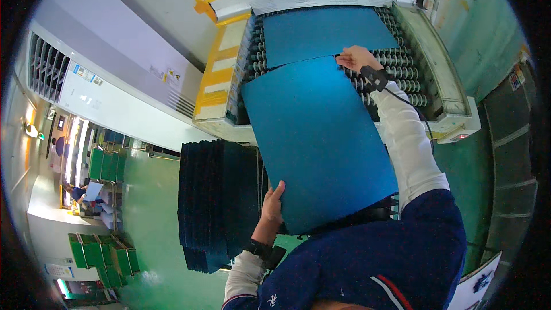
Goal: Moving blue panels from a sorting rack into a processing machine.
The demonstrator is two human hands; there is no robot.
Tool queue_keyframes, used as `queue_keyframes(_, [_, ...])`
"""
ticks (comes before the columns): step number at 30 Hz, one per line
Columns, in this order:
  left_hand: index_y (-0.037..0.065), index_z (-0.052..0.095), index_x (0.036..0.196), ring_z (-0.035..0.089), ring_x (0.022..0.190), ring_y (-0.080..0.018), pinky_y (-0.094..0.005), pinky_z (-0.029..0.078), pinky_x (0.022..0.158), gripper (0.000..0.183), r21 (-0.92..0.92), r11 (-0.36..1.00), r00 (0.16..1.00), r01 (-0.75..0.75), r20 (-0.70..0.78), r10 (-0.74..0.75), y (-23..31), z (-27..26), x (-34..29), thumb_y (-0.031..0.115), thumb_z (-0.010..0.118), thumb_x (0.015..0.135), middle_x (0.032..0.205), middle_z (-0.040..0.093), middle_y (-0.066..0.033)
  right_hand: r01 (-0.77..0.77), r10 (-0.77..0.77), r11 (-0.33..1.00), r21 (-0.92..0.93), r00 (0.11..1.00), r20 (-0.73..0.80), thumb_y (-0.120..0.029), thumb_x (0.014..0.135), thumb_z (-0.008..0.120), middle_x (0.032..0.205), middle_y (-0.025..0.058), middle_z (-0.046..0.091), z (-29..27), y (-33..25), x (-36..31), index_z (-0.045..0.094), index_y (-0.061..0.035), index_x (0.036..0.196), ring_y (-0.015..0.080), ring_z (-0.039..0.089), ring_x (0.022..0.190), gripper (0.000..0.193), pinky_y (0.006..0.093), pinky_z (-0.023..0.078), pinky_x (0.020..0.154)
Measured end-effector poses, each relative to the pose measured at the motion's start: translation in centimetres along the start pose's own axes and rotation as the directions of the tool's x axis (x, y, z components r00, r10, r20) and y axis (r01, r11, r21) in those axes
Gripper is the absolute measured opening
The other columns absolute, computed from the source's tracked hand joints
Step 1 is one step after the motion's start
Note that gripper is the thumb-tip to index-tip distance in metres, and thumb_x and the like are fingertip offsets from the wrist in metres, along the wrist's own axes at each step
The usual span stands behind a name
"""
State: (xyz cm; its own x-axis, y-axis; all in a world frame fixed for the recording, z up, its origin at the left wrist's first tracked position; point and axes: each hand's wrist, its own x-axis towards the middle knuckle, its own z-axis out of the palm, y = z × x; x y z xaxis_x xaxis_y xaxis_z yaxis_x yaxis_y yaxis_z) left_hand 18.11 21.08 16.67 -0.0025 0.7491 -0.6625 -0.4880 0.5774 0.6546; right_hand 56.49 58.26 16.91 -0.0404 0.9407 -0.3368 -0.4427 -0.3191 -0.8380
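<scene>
A large flat blue sheet (321, 143) is held tilted between my two hands, its far edge over the roller conveyor (406, 72). My left hand (272, 204) grips its near left edge, thumb on top and the other fingers out of sight beneath. At the far right corner, my right hand (356, 59) is closed on the edge, fingertips at the corner. Farther in, a second blue sheet (330, 33) lies flat on the rollers, close to the held sheet's far edge. Left of the held sheet stands a stack of dark sheets (215, 201), on edge.
Pale side rails (430, 57) flank the rollers, the left one striped with yellow tape (217, 74). A tall white cabinet (126, 92) with vents stands at the left. Green crates (103, 252) and a person (77, 192) with a pale sheet are farther off across the green floor (152, 212).
</scene>
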Motion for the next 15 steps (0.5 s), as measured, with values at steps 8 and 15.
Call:
queue_keyframes(8, [-0.001, 0.054, 0.132, 0.065, 0.107, -0.0291, -0.0456, 0.055, 0.092, 0.042, 0.020, 1.000, 0.998, 0.024, -0.057, -0.023, 0.4, 2.4, -0.6, 0.026, 0.062, 0.101, 0.121, 0.065, -0.0144, 0.251, -0.493, -0.152, -0.956, 0.819, 0.293, -0.046, 0.094, 0.058, 0.141, 0.0127, 0.057, 3.7, 1.4, 0.0, 0.062, -0.0219, 0.134, 0.0390, 0.052, 0.127, 0.047, 0.0549, 0.042, 0.104])
queue_keyframes(15, [0.001, 0.055, 0.131, 0.066, 0.103, -0.0282, -0.0458, 0.056, 0.089, 0.041, -0.030, 1.000, 1.000, 0.002, -0.018, -0.003, -1.0, 1.4, -0.1, 0.028, 0.062, 0.101, 0.118, 0.066, -0.0137, 0.182, -0.394, -0.206, -0.961, 0.884, 0.252, -0.054, 0.096, 0.051, 0.157, 0.0171, 0.039, 4.8, -0.4, 1.5, 0.052, -0.0208, 0.146, 0.0422, 0.034, 0.144, 0.060, 0.0575, 0.029, 0.116])
